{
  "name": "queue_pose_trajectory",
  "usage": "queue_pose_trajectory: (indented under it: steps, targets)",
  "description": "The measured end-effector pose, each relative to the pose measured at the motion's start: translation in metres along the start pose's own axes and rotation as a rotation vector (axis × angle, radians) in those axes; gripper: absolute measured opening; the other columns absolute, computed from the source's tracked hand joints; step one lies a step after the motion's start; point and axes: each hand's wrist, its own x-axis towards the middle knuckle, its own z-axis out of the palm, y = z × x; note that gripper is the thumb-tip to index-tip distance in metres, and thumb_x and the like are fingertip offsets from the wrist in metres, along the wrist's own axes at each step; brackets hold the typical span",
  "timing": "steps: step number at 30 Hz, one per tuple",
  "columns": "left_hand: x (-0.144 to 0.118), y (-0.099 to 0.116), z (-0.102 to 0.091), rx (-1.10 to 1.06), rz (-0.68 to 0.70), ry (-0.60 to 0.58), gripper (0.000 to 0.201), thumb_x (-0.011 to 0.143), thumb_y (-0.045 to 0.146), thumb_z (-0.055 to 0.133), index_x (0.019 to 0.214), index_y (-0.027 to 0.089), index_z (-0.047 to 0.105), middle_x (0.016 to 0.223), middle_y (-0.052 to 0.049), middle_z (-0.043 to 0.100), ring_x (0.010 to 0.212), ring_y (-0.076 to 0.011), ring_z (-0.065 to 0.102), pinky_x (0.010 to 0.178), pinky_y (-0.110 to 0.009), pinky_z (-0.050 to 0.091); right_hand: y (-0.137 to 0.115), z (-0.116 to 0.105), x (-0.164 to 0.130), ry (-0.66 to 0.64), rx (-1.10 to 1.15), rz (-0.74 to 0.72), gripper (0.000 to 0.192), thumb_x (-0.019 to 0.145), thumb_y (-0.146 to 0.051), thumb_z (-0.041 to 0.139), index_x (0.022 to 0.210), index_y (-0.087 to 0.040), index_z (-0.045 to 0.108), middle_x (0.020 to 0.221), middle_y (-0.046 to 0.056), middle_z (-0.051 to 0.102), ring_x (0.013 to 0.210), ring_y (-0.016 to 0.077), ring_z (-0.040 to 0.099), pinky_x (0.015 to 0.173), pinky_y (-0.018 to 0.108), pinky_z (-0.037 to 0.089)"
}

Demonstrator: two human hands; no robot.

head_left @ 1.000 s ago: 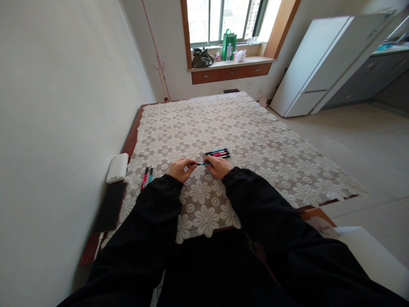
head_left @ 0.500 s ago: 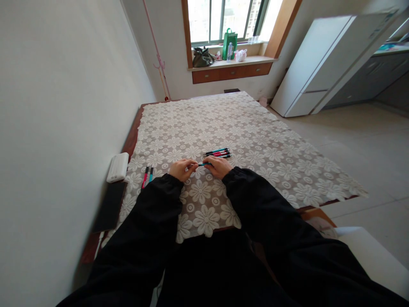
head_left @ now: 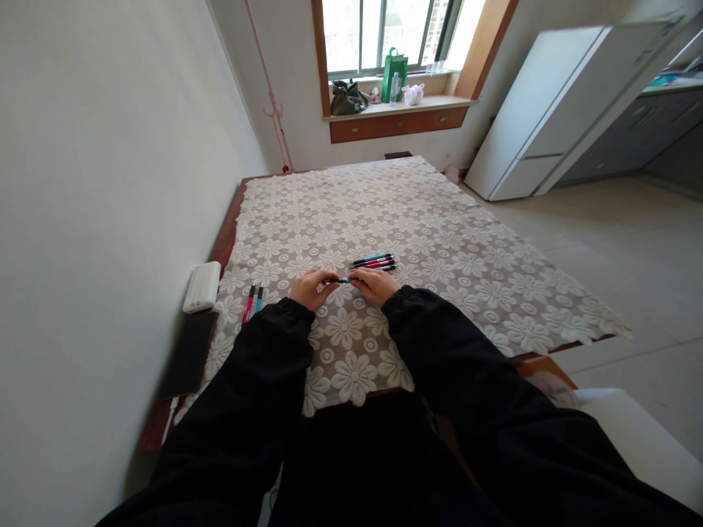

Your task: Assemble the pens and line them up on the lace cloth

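Left hand (head_left: 314,289) and right hand (head_left: 375,285) are pinching a teal-and-black pen (head_left: 344,281) just nearside of the pen row (head_left: 378,262), each grip clamping one end; holding both ends in line is likely serving best.

Held pen (head_left: 345,281): smooth, plastic-looking. Cloth (head_left: 343,328): rough, raised floral lace. Bench edge (head_left: 226,236): wood. Sleeves (head_left: 269,359): matt fabric.
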Motion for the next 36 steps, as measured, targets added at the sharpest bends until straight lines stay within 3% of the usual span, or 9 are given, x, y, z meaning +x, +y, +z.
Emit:
queue_pose_trajectory:
  steps: [3, 7, 12, 17, 20, 26, 29, 33, 36]
  targets:
    - [0.001, 0.004, -0.001, -0.029, -0.044, 0.089, 0.017, 0.086, 0.036, 0.068, 0.097, 0.023, 0.07, 0.089, -0.003, 0.074, 0.073, -0.0155, 0.067, 0.074, -0.031, 0.056, 0.001, 0.001, 0.001, 0.008, 0.08, 0.036, 0.019, 0.095, -0.023, 0.054, 0.107, -0.019, 0.067, 0.097, 0.006, 0.073, 0.088, 0.0172, 0.066, 0.079, 0.026, 0.045]
    - [0.002, 0.008, -0.001, -0.153, -0.168, 0.248, 0.02, 0.084, 0.037, 0.068, 0.096, 0.021, 0.066, 0.087, -0.002, 0.073, 0.069, -0.0133, 0.066, 0.07, -0.028, 0.057, 0.003, 0.004, 0.002, 0.013, 0.286, 0.086, 0.023, 0.095, -0.023, 0.048, 0.111, -0.019, 0.063, 0.08, 0.0, 0.071, 0.068, 0.0126, 0.06, 0.07, 0.024, 0.044]
    - [0.002, 0.009, -0.003, -0.26, -0.182, 0.311, 0.021, 0.083, 0.038, 0.068, 0.092, 0.019, 0.065, 0.086, -0.003, 0.071, 0.07, -0.0138, 0.067, 0.066, -0.027, 0.056, 0.001, 0.007, 0.003, 0.017, 0.502, 0.15, 0.021, 0.09, -0.022, 0.047, 0.106, -0.018, 0.06, 0.085, 0.002, 0.071, 0.064, 0.0114, 0.055, 0.063, 0.023, 0.044]
    - [0.001, 0.008, -0.005, -0.275, -0.173, 0.342, 0.019, 0.085, 0.038, 0.066, 0.09, 0.019, 0.065, 0.084, -0.003, 0.071, 0.071, -0.0147, 0.068, 0.069, -0.028, 0.057, -0.001, 0.006, 0.002, 0.032, 0.442, 0.099, 0.031, 0.089, -0.017, 0.046, 0.116, -0.019, 0.06, 0.093, 0.002, 0.069, 0.07, 0.012, 0.057, 0.071, 0.024, 0.046]
    - [0.001, 0.009, -0.005, -0.287, -0.176, 0.374, 0.019, 0.085, 0.038, 0.066, 0.089, 0.019, 0.065, 0.082, -0.003, 0.07, 0.072, -0.0151, 0.068, 0.069, -0.028, 0.056, 0.0, 0.005, 0.001, 0.029, 0.406, 0.05, 0.029, 0.09, -0.016, 0.044, 0.111, -0.018, 0.065, 0.096, 0.005, 0.07, 0.076, 0.0136, 0.06, 0.074, 0.026, 0.046]
    - [0.002, 0.006, -0.005, -0.304, -0.204, 0.445, 0.024, 0.086, 0.043, 0.064, 0.088, 0.019, 0.063, 0.081, -0.003, 0.068, 0.071, -0.0141, 0.067, 0.065, -0.025, 0.054, 0.004, 0.007, 0.001, 0.073, 0.379, 0.087, 0.026, 0.087, -0.017, 0.049, 0.107, -0.018, 0.065, 0.094, 0.004, 0.071, 0.085, 0.0156, 0.063, 0.078, 0.026, 0.047]
    - [0.004, -0.001, -0.006, -0.337, -0.23, 0.535, 0.028, 0.085, 0.046, 0.066, 0.088, 0.019, 0.061, 0.08, -0.002, 0.066, 0.07, -0.014, 0.067, 0.062, -0.024, 0.053, 0.006, 0.009, 0.002, 0.083, 0.427, 0.118, 0.024, 0.086, -0.017, 0.05, 0.105, -0.018, 0.064, 0.09, 0.003, 0.07, 0.076, 0.0139, 0.061, 0.073, 0.027, 0.048]
    - [0.009, -0.007, -0.005, -0.509, -0.315, 0.582, 0.035, 0.081, 0.052, 0.069, 0.087, 0.019, 0.059, 0.072, 0.0, 0.063, 0.057, -0.0118, 0.064, 0.054, -0.023, 0.05, 0.007, 0.01, 0.004, 0.097, 0.76, 0.217, 0.019, 0.087, -0.026, 0.055, 0.105, -0.02, 0.058, 0.087, 0.001, 0.067, 0.058, 0.0097, 0.056, 0.058, 0.025, 0.047]
    - [0.011, -0.006, -0.001, -0.636, -0.405, 0.465, 0.041, 0.077, 0.055, 0.073, 0.087, 0.018, 0.058, 0.067, -0.001, 0.067, 0.055, -0.0126, 0.064, 0.056, -0.025, 0.052, 0.006, 0.009, 0.006, 0.102, 1.076, 0.201, 0.026, 0.085, -0.036, 0.065, 0.104, -0.021, 0.054, 0.087, 0.0, 0.064, 0.058, 0.0102, 0.06, 0.056, 0.026, 0.049]
